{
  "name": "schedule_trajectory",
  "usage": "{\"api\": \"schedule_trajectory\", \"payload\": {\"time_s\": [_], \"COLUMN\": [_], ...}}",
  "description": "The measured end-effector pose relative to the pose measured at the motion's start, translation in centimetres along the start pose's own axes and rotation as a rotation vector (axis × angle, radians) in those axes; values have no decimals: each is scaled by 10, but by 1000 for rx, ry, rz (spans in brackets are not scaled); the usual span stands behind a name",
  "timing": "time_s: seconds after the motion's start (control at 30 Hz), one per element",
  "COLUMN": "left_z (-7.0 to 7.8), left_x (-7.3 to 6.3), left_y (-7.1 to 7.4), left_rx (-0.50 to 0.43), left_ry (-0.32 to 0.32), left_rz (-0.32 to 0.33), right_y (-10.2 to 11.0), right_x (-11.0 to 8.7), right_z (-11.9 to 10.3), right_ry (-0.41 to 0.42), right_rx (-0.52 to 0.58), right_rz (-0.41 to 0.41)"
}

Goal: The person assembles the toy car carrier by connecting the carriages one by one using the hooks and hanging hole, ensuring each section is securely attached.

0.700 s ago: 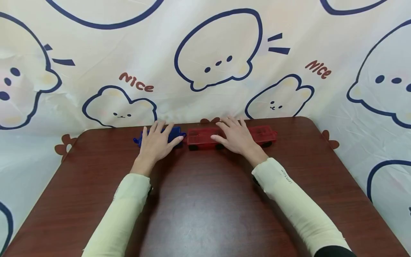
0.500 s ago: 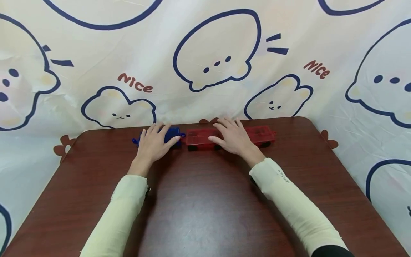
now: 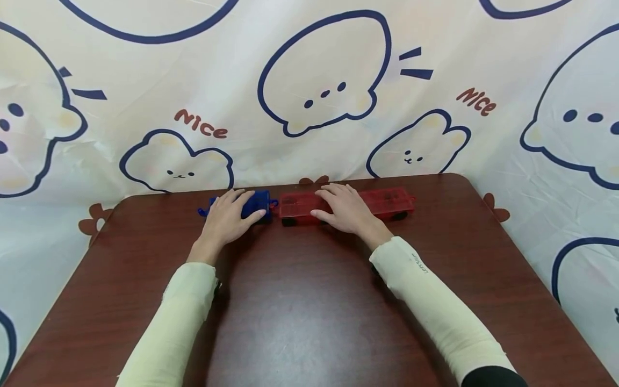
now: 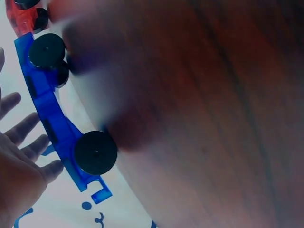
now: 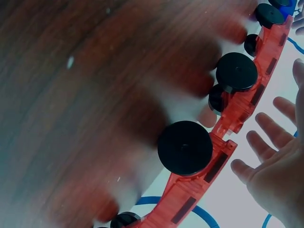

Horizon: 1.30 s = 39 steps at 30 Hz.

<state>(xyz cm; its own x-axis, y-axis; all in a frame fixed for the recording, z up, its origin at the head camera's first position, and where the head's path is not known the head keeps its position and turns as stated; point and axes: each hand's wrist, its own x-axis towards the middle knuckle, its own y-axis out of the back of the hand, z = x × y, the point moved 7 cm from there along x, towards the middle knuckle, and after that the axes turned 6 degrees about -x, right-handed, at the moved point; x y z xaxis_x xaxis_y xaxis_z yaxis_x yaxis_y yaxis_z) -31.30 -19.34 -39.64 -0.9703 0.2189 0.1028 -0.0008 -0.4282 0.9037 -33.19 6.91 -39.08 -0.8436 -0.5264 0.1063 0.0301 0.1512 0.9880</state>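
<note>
A blue see-through toy wagon [image 3: 261,202] with black wheels stands near the table's far edge. To its right, in one row, are two red see-through toy wagons, a left one [image 3: 296,206] and a right one [image 3: 394,201]. My left hand [image 3: 224,217] overlaps the blue wagon in the head view; in the left wrist view its spread fingertips are right at the wagon's [image 4: 56,121] flat side. Above the red wagons lies my right hand [image 3: 344,208], fingers extended. The right wrist view shows those fingers apart from the red bodies [image 5: 190,187], near where the two wagons meet.
The brown wooden table [image 3: 304,301] ends just behind the wagons. A white cloth [image 3: 309,59] with cartoon drawings hangs behind it and along both sides. Small hooks, such as the blue one [image 3: 203,212], stick out at the ends of the row.
Both hands have drawn back slightly toward the person, uncovering more of the blue and red wagons. The wagons keep their places; the head view has shifted a little.
</note>
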Motion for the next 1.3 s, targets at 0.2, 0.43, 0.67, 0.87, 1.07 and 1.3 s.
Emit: {"api": "schedule_trajectory", "payload": {"time_s": [0.2, 0.43, 0.67, 0.87, 1.07, 1.3], "left_z": [-6, -12, -16, -16, -17, -19], "left_x": [0, 0, 3, 4, 4, 6], "left_y": [-1, 1, 0, 2, 1, 1], "left_rx": [1, 4, 15, 28, 29, 40], "left_ry": [20, 17, 2, 6, 8, 10], "left_rz": [-11, -15, -17, -21, -32, -40], "right_y": [-4, -11, -11, -14, -18, -19], "right_x": [1, 6, 11, 14, 15, 17], "right_z": [-1, -8, -13, -18, -21, -26], "right_ry": [6, 43, 40, 39, 50, 70], "right_rx": [17, -5, -5, -8, -6, -9], "right_rz": [1, -18, -36, -73, -83, -90]}}
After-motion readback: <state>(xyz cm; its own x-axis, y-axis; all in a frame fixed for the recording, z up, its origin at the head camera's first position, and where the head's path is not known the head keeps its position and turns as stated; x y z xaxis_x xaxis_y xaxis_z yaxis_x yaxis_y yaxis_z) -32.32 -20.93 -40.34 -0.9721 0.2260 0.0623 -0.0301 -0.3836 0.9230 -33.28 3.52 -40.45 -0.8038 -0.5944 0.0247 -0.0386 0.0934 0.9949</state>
